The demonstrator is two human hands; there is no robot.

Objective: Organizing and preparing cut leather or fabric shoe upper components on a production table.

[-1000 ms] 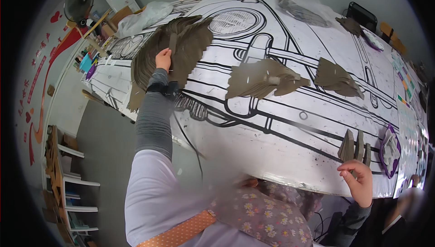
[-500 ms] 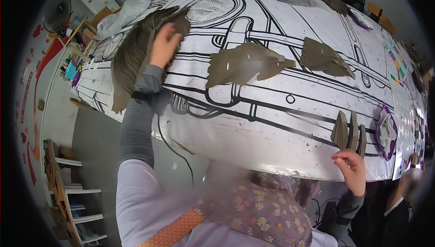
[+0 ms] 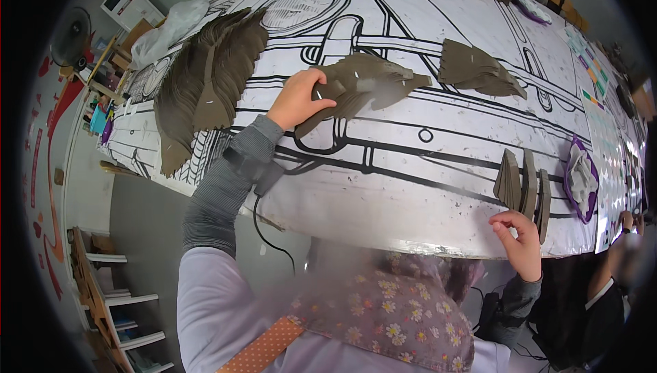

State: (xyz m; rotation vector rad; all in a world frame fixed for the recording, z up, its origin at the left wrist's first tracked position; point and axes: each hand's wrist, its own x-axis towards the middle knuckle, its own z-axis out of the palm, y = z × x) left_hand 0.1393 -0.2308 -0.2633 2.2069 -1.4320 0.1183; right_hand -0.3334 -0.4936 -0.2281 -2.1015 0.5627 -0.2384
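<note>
My left hand (image 3: 301,98) reaches over the table and pinches the left end of the middle fan of brown flat cut pieces (image 3: 373,80). Its thumb lies on top; the fingertips at the pile's edge are partly hidden. A larger overlapping heap of the same brown pieces (image 3: 179,92) lies left of that hand. At the table's near right edge, my right hand (image 3: 521,244) hovers with loosely curved fingers, the thumb slightly apart, and nothing visible between them. Just beyond it stand three narrow stacks of brown strips (image 3: 508,180).
Another brown fan (image 3: 475,68) lies right of the middle one. A purple-rimmed tray (image 3: 582,180) with grey-white contents sits at the right. A black device with a cord (image 3: 268,178) is below my left wrist. Another person's arm (image 3: 603,274) shows at the far right.
My left hand has moved right from the large left heap to the middle fan and closed on its edge. My right hand stays near the strips. The whole view has shifted slightly.
</note>
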